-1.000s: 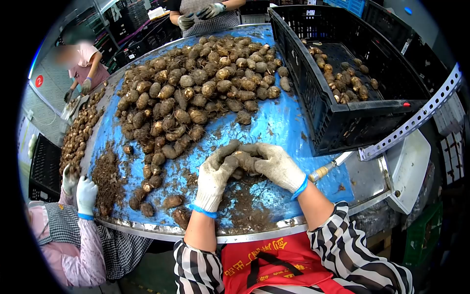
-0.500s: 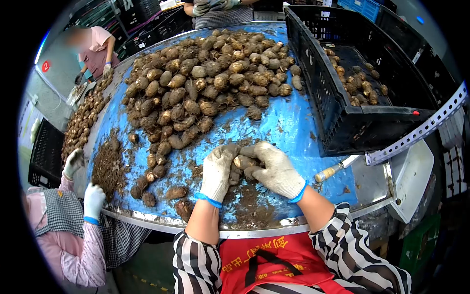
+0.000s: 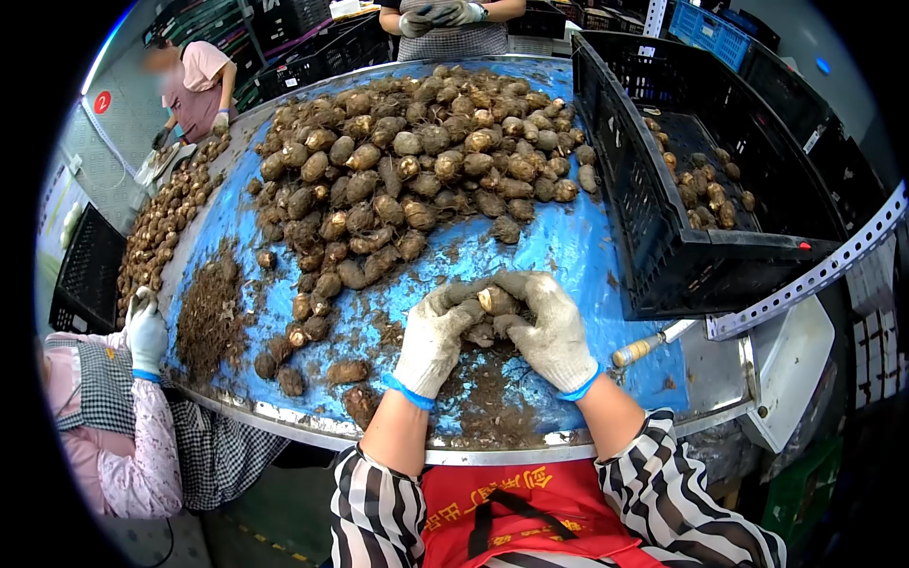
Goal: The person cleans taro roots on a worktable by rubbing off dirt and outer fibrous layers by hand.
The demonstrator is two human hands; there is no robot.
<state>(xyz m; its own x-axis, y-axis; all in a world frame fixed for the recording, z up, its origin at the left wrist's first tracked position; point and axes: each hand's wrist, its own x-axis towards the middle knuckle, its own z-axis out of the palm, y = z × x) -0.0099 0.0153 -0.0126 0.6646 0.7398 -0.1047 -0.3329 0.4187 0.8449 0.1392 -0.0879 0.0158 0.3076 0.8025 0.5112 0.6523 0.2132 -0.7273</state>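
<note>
Both my hands wear dirty white knit gloves with blue cuffs. Between them, low over the near part of the table, is a brown taro (image 3: 496, 301) with a pale cut end facing up. My left hand (image 3: 434, 336) curls around its left side, and my right hand (image 3: 552, 333) closes on it from the right. Just below it, a second taro (image 3: 480, 334) shows partly between the fingers; which hand bears it I cannot tell. Loose soil (image 3: 492, 407) lies beneath my hands. Beyond them rises a large heap of taros (image 3: 417, 161).
A black crate (image 3: 748, 248) holding some taros stands at right. A knife (image 3: 644, 348) with a wooden handle lies before it. Several loose taros (image 3: 347, 371) lie left of my hands on the blue sheet (image 3: 606, 379). Co-workers stand at left and at the far side.
My hands have shifted slightly right and turned the taro, so its cut end now faces more upward. The near-left co-worker's gloved hands have come together. The whole view has shifted a little.
</note>
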